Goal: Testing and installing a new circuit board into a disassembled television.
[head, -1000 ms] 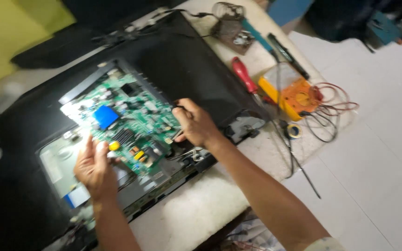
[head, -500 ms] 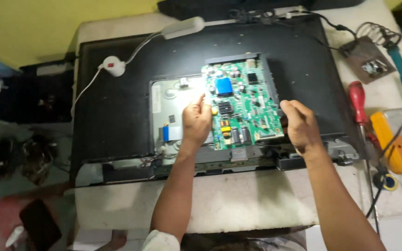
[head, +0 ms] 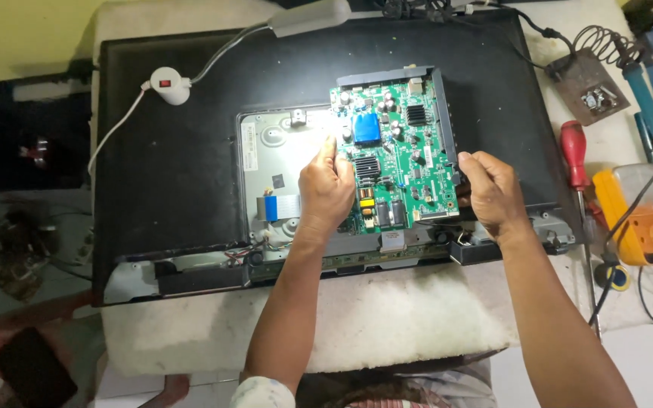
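Nearest you: one white foam pad (head: 387, 317) under the TV's lower edge.

Your 2 hands were both on the 1 green board (head: 402, 159):
- left hand (head: 326, 189): fingers curled over the board's left edge, pinching it
- right hand (head: 493, 193): closed on the right edge, at the black side bracket

The board sat over the right part of the grey metal plate (head: 273, 143), in the middle of the black TV back (head: 168, 166). It was skewed a little against the plate. I couldn't tell whether it was flat down or lifted clear.

My read: you were at the handling step, with the board held by both edges above its mount. No screws were visible to me at that size. Any shift would call for an even two-hand grip, fingers off the parts, and watching the 1 flat ribbon (head: 281, 205) with the blue end. It lay on the plate just left of your left hand, and I couldn't tell if it was plugged in.

Right of the TV, on the table (head: 546, 23):
- 1 red screwdriver (head: 573, 155)
- 1 yellow-orange meter (head: 644, 219) with leads
- 1 blue soldering iron (head: 644, 98) by 1 coil stand (head: 587, 83)

Far side: 1 lamp (head: 307, 17), with its white switch (head: 169, 83) resting on the TV back.
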